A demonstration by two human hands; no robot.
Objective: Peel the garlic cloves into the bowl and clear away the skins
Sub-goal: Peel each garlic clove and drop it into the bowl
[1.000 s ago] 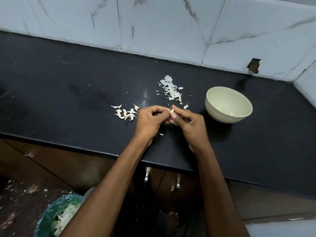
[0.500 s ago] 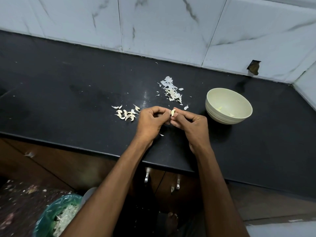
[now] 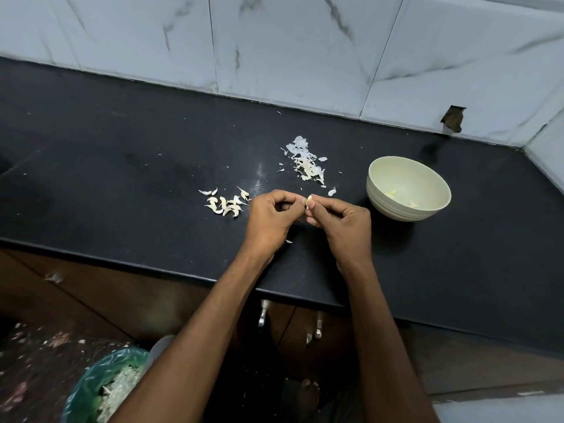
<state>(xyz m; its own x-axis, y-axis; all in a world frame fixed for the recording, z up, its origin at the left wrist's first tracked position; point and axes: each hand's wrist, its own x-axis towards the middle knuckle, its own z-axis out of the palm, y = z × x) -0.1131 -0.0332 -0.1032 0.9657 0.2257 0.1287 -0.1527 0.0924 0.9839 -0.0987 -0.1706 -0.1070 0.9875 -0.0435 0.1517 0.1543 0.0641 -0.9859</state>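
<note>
Head view, looking down: a garlic clove (image 3: 309,200) is pinched between the fingertips of both hands above a black countertop (image 3: 122,178). The left hand (image 3: 270,222) and right hand (image 3: 345,228) meet at the clove, fingers curled around it. Just left of the grip lies a cluster of unpeeled cloves (image 3: 227,204). Just beyond the grip sits a pile of papery skins (image 3: 305,163). To the right of the grip, near but apart, stands a pale bowl (image 3: 393,209) holding a few peeled cloves (image 3: 392,193). Far below and left of the grip, on the floor, is a green-lined bin (image 3: 100,386) with scraps.
</note>
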